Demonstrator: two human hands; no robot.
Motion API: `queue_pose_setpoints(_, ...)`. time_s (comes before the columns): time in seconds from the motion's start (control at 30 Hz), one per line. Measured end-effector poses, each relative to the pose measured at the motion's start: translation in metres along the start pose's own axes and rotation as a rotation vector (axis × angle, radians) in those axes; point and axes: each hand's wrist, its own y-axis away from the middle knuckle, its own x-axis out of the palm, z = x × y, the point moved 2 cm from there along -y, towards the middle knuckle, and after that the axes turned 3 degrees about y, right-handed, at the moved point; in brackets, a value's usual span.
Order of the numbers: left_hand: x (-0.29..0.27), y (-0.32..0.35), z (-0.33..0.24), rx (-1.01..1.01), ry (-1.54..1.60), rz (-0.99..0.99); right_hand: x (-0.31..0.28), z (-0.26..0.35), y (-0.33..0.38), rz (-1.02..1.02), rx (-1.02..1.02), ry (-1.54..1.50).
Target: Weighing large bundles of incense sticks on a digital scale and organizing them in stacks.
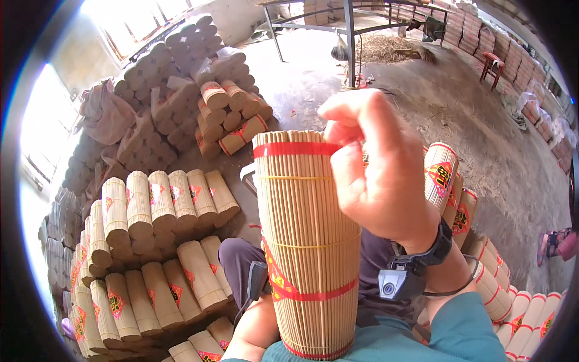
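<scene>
A tall bundle of thin wooden sticks point(307, 211) stands upright in front of me, its base against my lap. Red tape circles it at the top, lower down and at the base, with yellow bands between. A red and yellow label point(278, 280) shows on its left side. My right hand point(380, 163) is beside the bundle's upper right edge, next to the top tape. Its fingers are curled closed and slightly blurred; what they hold, if anything, is hidden. My left forearm point(256, 329) reaches behind the bundle, which hides my left hand.
Rows of labelled stick bundles point(151, 196) are stacked at the left, with a taller pile point(145, 108) by the windows. More bundles point(443, 175) lie at the right. A metal frame point(350, 42) stands ahead, near a heap of loose straw-like material point(392, 49). A red stool point(493, 66) is farther right.
</scene>
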Motion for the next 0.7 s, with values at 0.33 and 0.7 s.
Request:
queue_pose_setpoints(0.33, -0.030, 0.011, 0.016, 0.033, 0.097, -0.046, 0.017, -0.003, -0.005, 0.042, -0.091, 0.143)
queue_pose_setpoints(0.7, -0.090, 0.058, 0.034, 0.054, 0.188, -0.224, 0.009, -0.046, 0.040, 0.214, 0.449, -0.271)
